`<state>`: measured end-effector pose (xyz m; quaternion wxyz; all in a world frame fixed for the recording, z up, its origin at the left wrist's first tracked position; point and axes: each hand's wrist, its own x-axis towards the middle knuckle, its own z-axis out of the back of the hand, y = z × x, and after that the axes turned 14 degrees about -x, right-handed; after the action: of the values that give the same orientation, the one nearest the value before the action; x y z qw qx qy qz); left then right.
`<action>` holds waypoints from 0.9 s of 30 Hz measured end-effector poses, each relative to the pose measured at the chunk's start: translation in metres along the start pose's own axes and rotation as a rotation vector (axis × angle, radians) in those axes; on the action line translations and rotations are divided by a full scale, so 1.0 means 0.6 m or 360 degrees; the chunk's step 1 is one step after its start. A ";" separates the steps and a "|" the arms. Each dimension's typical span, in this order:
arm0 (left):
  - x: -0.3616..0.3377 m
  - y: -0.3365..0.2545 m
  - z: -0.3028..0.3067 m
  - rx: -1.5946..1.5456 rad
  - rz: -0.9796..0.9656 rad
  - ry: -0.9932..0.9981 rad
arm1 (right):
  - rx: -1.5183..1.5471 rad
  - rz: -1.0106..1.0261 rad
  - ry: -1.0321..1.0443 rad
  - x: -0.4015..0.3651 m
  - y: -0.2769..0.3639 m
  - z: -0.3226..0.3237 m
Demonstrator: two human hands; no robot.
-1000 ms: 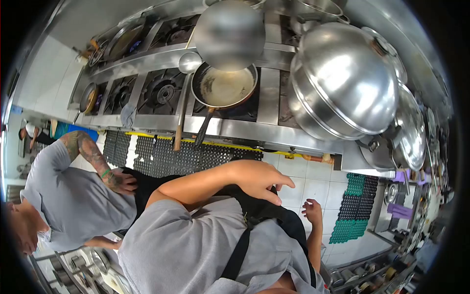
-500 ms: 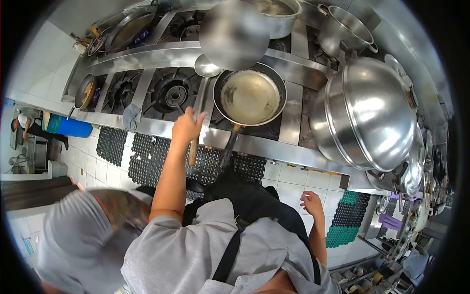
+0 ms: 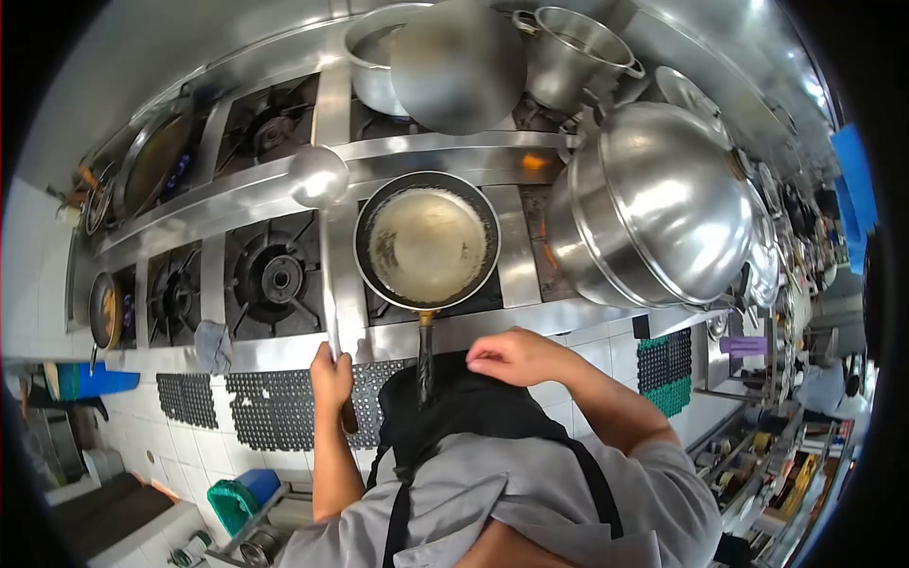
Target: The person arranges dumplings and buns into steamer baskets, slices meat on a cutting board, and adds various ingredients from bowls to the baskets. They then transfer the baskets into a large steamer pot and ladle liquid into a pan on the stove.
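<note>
My left hand (image 3: pixel 331 381) is closed around the long handle of a big ladle (image 3: pixel 319 177). The ladle's rounded metal bowl lies over the steel strip between the two burner rows. Beside it, a dark frying pan (image 3: pixel 426 241) sits on a front burner, with a pale, cloudy layer in its bottom. Its black handle (image 3: pixel 425 360) points toward my body. To the right of that handle, and apart from it, my right hand (image 3: pixel 511 358) hovers with fingers loosely bent and nothing visible in them.
A large domed steel vessel (image 3: pixel 663 208) stands right of the pan. Behind are a tall pot (image 3: pixel 578 62) and a wide pot (image 3: pixel 374 71), partly covered by a grey blur. A grey cloth (image 3: pixel 212 346) hangs on the stove edge. A small pan (image 3: pixel 106 310) sits far left.
My left hand has come down the ladle's handle and the ladle's bowl is now farther left of the pan. My right hand has moved in near the pan handle. The person at lower left is out of view.
</note>
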<state>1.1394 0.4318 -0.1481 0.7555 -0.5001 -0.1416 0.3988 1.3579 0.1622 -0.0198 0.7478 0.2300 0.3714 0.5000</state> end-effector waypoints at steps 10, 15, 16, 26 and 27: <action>-0.014 -0.379 -0.030 -0.0757 -0.0974 0.0774 | 0.1057 0.0103 -0.0833 0.031 0.060 0.041; -0.011 -0.285 0.035 -0.0655 -0.0593 0.0373 | 0.0540 -0.0402 -0.1241 -0.127 0.070 0.370; -0.013 -0.240 0.044 -0.0621 -0.0525 0.0305 | 0.0383 -0.0469 -0.1237 -0.136 0.064 0.431; -0.155 0.244 0.070 -0.0835 0.0424 -0.0326 | -0.0845 -0.1317 -0.0840 0.005 -0.053 0.719; -0.184 0.316 0.070 -0.0790 0.0511 -0.0410 | -0.0886 -0.1339 -0.0727 0.019 -0.071 0.737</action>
<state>0.9554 0.4112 -0.2733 0.5137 -0.6304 -0.2483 0.5263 1.7322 0.1681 0.2195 0.9771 -0.0418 0.1133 0.1749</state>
